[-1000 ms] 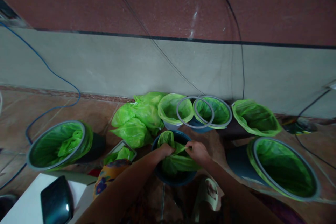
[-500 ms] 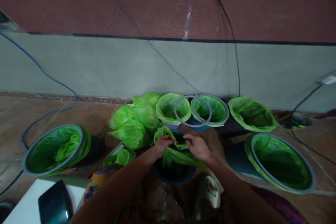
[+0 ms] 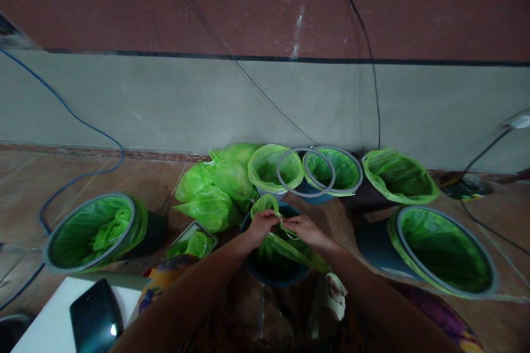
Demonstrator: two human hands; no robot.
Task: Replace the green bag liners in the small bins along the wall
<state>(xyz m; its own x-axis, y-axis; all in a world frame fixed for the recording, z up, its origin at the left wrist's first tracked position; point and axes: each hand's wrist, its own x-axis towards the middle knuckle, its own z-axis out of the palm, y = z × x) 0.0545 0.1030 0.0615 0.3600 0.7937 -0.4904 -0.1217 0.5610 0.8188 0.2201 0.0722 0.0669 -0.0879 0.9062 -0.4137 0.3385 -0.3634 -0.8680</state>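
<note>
My left hand point(image 3: 264, 226) is closed in a pinch on the gathered top of a green mesh bag point(image 3: 285, 248). Close beside it, my right hand point(image 3: 307, 229) pinches what looks like the bag's white drawstring point(image 3: 290, 235), its fingertips almost meeting those of the left. The lower part of the bag hangs into a dark blue bucket point(image 3: 269, 281) standing on the floor in front of me. What lies inside the bag is too dark to make out. Several filled green bags point(image 3: 211, 209) rest on the floor, left of the bucket.
Bins lined with green mesh stand around: one at left point(image 3: 56, 265), one at right point(image 3: 445, 248), several along the wall. A loose grey ring point(image 3: 284, 179) lies over two of them. A small tray point(image 3: 194, 240) holds green mesh. A phone point(image 3: 97, 314) lies on a white surface.
My right hand has moved left and inward, bringing its fingertips close to the left hand at the bag's top. The left hand keeps its hold. The view has shifted slightly.
</note>
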